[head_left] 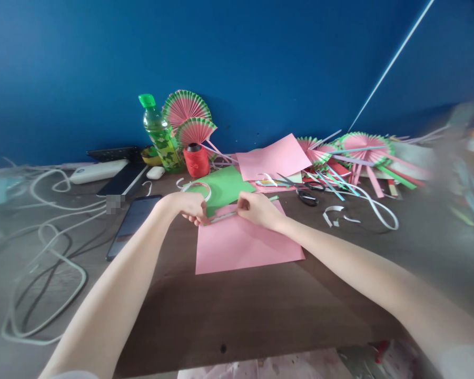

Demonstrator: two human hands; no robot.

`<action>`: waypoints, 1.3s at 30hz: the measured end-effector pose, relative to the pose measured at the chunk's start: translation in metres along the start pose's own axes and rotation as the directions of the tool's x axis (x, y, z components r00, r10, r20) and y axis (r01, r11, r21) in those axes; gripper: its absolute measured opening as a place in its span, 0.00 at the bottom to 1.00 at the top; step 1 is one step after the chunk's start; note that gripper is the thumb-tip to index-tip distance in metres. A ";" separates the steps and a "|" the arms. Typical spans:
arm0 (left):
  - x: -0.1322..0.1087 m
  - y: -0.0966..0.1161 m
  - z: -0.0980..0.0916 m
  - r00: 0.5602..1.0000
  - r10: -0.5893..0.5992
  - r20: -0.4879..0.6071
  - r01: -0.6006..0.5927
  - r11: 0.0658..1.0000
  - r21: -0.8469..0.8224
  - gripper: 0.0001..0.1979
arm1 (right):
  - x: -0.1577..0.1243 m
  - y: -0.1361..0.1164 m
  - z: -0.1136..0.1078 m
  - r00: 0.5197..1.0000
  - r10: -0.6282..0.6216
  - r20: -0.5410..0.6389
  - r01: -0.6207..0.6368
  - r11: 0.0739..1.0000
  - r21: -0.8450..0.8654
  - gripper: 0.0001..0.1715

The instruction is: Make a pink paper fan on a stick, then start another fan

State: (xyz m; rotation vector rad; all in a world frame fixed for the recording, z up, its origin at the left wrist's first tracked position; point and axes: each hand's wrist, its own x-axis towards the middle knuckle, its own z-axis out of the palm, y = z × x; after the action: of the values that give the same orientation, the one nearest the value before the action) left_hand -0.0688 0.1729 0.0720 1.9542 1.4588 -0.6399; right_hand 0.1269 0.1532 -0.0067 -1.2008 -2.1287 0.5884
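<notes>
A pink sheet of paper (248, 245) lies on the dark table, its far edge narrowly folded, with a green end showing at the right. Along this edge a thin white strip (223, 216) runs between my hands. At the left corner of the edge, my left hand (195, 207) is closed with curled fingers on the pink paper. My right hand (256, 209) is pinched on the strip near the middle of the edge; its fingertips are partly hidden. Behind the hands are a green sheet (225, 187) and a white ring, seemingly a tape roll (208, 190).
Scissors (307, 197), paper scraps (334, 215) and pink-green folded fans (365, 147) lie to the right. Behind stand a green-capped bottle (160, 138) and a red thread spool (196, 160). A phone (132, 223) and white cables (51, 252) are on the left.
</notes>
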 end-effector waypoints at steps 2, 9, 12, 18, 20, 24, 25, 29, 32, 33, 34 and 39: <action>-0.002 -0.001 -0.001 1.000 -0.021 0.002 0.021 1.000 -0.004 0.13 | 0.000 0.001 0.000 1.000 -0.001 0.004 0.001 1.000 0.008 0.05; -0.010 -0.003 -0.003 0.998 -0.058 0.002 0.058 0.998 0.034 0.14 | 0.000 0.000 0.000 1.000 0.019 0.006 -0.019 0.999 0.028 0.05; -0.010 -0.002 -0.003 0.998 -0.005 -0.055 0.005 1.000 0.010 0.13 | 0.000 -0.001 -0.001 1.000 0.020 0.001 -0.020 0.999 0.030 0.05; 0.000 0.007 0.003 0.967 0.097 -0.235 -0.067 0.989 0.132 0.15 | 0.001 0.000 0.001 1.000 0.027 0.002 -0.027 1.000 0.013 0.04; 0.003 0.008 0.004 0.967 0.088 -0.239 -0.051 0.986 0.157 0.15 | 0.001 0.001 0.001 1.000 0.022 -0.005 -0.022 1.000 0.012 0.04; 0.002 0.009 0.006 0.976 0.053 -0.212 -0.029 0.993 0.116 0.14 | 0.002 0.003 0.002 1.000 0.008 -0.014 -0.008 1.000 0.016 0.04; 0.002 0.009 0.006 0.977 0.051 -0.209 -0.027 0.993 0.115 0.13 | 0.002 0.003 0.002 1.000 0.010 -0.016 -0.010 1.000 0.018 0.04; 0.001 0.008 0.006 0.979 0.055 -0.196 -0.039 0.996 0.083 0.13 | 0.002 0.003 0.002 1.000 0.006 -0.026 -0.005 1.000 0.024 0.05; 0.003 0.006 0.006 0.987 0.016 -0.159 -0.015 1.000 0.007 0.12 | 0.002 0.004 0.003 1.000 -0.002 -0.031 0.003 1.000 0.026 0.06; 0.004 0.005 0.006 0.989 0.007 -0.149 -0.008 1.000 -0.007 0.12 | 0.002 0.005 0.003 0.999 -0.001 -0.033 0.002 0.999 0.033 0.06; 0.005 0.005 0.006 0.989 0.009 -0.145 -0.011 1.000 -0.013 0.12 | 0.002 0.006 0.003 0.999 0.000 -0.034 0.002 0.999 0.045 0.07; 0.008 0.001 0.007 0.989 0.031 -0.142 -0.034 0.999 -0.019 0.13 | 0.003 0.008 -0.001 1.000 -0.007 -0.028 0.011 0.992 0.122 0.07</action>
State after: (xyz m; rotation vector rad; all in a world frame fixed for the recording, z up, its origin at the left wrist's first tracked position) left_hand -0.0658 0.1726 0.0621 2.0376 1.5085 -0.4779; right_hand 0.1314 0.1599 -0.0098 -1.1252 -2.0434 0.6843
